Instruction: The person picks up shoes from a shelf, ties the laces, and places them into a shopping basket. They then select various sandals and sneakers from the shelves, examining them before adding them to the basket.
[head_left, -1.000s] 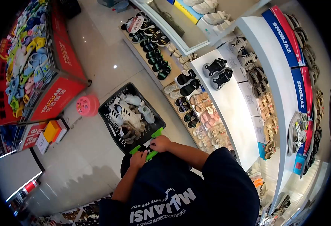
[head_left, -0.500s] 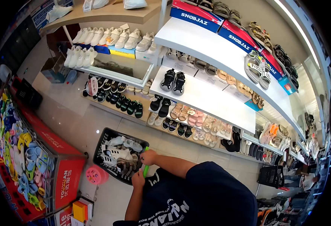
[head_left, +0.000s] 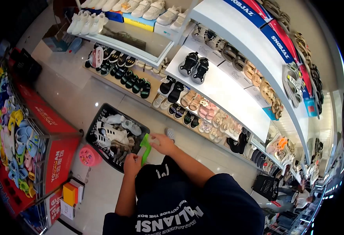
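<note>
Basket [head_left: 101, 150] of shoes [head_left: 115, 133], just in front of us.
Our right hand [head_left: 162, 144] pinches the green handle [head_left: 145, 141]; our left hand [head_left: 132, 163] curls near its lower end, exact grip unclear. We seem to be steadying the load; moving it calls for level hands, clear of the pink tub [head_left: 90, 155].

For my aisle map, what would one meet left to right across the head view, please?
Red bin of colourful clogs, black plastic basket of shoes, grey clog, black strappy sandals on white shelf, black perforated basket.
</note>
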Action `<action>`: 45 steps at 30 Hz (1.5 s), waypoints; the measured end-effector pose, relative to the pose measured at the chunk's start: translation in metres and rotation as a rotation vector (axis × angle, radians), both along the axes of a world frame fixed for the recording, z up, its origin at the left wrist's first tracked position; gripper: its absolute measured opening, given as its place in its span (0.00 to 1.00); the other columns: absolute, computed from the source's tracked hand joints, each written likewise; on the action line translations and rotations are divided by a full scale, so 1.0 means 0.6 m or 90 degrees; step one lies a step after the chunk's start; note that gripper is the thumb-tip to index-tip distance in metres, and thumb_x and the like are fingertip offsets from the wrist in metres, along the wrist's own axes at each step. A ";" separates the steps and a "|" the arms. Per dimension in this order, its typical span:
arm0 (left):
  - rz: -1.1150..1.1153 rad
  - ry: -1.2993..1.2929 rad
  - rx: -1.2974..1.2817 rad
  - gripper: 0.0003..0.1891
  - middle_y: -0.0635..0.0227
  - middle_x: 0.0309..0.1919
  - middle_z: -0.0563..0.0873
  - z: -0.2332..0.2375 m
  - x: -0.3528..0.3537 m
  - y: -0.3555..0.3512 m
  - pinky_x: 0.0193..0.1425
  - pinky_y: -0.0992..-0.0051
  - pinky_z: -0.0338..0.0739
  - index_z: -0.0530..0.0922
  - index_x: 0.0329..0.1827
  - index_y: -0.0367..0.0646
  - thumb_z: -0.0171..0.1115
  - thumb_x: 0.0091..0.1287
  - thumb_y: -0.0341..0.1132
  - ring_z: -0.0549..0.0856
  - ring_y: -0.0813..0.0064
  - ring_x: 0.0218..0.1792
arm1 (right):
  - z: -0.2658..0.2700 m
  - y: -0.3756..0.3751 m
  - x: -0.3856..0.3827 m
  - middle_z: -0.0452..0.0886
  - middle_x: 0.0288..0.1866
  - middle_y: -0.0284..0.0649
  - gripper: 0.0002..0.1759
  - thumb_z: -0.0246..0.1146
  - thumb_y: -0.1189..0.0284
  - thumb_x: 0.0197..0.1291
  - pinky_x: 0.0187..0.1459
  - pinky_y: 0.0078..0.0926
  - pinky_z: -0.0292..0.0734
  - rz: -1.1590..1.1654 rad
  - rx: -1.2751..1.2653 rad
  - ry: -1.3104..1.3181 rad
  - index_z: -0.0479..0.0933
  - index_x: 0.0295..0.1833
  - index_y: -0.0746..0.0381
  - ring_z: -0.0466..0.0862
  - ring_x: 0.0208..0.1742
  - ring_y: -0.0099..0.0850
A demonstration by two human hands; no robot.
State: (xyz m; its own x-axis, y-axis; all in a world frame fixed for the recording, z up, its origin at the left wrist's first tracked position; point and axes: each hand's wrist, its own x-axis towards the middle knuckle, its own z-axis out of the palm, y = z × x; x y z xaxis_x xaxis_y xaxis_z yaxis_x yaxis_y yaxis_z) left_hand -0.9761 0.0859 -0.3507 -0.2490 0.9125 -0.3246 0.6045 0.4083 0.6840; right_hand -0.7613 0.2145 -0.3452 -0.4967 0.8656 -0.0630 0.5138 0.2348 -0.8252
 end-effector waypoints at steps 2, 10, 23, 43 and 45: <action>0.027 -0.057 0.029 0.14 0.56 0.41 0.81 0.030 0.031 0.058 0.44 0.59 0.80 0.80 0.41 0.38 0.68 0.69 0.42 0.85 0.55 0.40 | 0.012 0.072 0.054 0.87 0.50 0.48 0.27 0.71 0.63 0.63 0.57 0.43 0.80 -0.089 0.044 -0.032 0.79 0.64 0.63 0.86 0.53 0.47; 0.175 -0.443 -0.020 0.14 0.59 0.41 0.86 0.082 0.248 0.319 0.43 0.69 0.81 0.81 0.43 0.36 0.69 0.69 0.40 0.87 0.67 0.38 | 0.181 0.490 0.225 0.83 0.51 0.47 0.25 0.74 0.63 0.61 0.58 0.43 0.75 -0.273 0.608 -0.206 0.82 0.62 0.59 0.79 0.55 0.48; 0.146 -0.507 -0.053 0.09 0.75 0.28 0.82 0.055 0.379 0.336 0.34 0.81 0.71 0.81 0.46 0.38 0.67 0.74 0.35 0.78 0.87 0.30 | 0.111 0.662 0.271 0.89 0.41 0.41 0.15 0.70 0.60 0.65 0.47 0.39 0.81 -0.167 0.545 -0.170 0.88 0.47 0.61 0.85 0.45 0.42; 0.291 -0.932 0.039 0.49 0.60 0.61 0.80 0.205 0.197 0.187 0.58 0.72 0.84 0.59 0.81 0.43 0.55 0.46 0.20 0.84 0.67 0.59 | 0.221 0.211 0.086 0.80 0.28 0.41 0.04 0.67 0.79 0.60 0.38 0.36 0.75 0.215 0.249 0.156 0.82 0.32 0.66 0.79 0.32 0.41; 0.401 -1.022 0.060 0.48 0.60 0.62 0.80 0.208 0.175 0.161 0.62 0.71 0.81 0.59 0.81 0.42 0.53 0.48 0.22 0.83 0.67 0.61 | 0.231 0.184 0.046 0.80 0.30 0.41 0.06 0.68 0.77 0.60 0.39 0.34 0.76 0.266 0.256 0.159 0.87 0.41 0.67 0.79 0.33 0.40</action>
